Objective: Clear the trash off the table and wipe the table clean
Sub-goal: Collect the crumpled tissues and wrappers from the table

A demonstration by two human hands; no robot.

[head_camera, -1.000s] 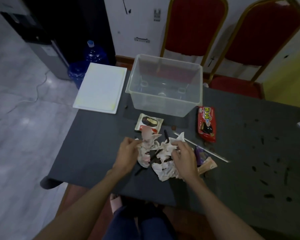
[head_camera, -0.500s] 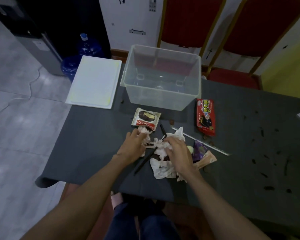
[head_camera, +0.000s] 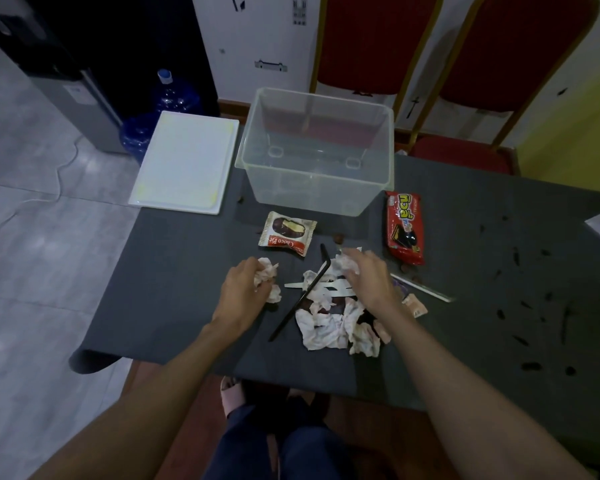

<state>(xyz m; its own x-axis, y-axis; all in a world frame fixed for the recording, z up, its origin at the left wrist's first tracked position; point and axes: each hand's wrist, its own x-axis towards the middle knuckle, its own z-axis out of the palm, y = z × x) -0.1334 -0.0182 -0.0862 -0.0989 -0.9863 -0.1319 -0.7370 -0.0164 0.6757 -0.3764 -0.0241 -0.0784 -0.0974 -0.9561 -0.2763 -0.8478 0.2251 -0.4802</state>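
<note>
Tissues (head_camera: 329, 327) are lying crumpled mid-table (head_camera: 174, 289), just short of the clear bin (head_camera: 317, 150). My left hand (head_camera: 243, 292) is gripping one wad (head_camera: 265, 271), fingers curled round it. My right hand (head_camera: 368, 278) is curling onto the pile's far edge, seemingly pinching tissue. I'm judging them light, soft, squashy, possibly damp where stained, so bunching from the top is working. The black straw (head_camera: 298, 303) lying across them is stiffer and probably snagging.

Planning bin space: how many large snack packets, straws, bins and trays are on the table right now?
Large snack packets: 2 (Choco Pie packet, red packet)
Straws: 2 (black straw, pale straw)
Clear bin: 1
White tray: 1
Total: 6
</note>
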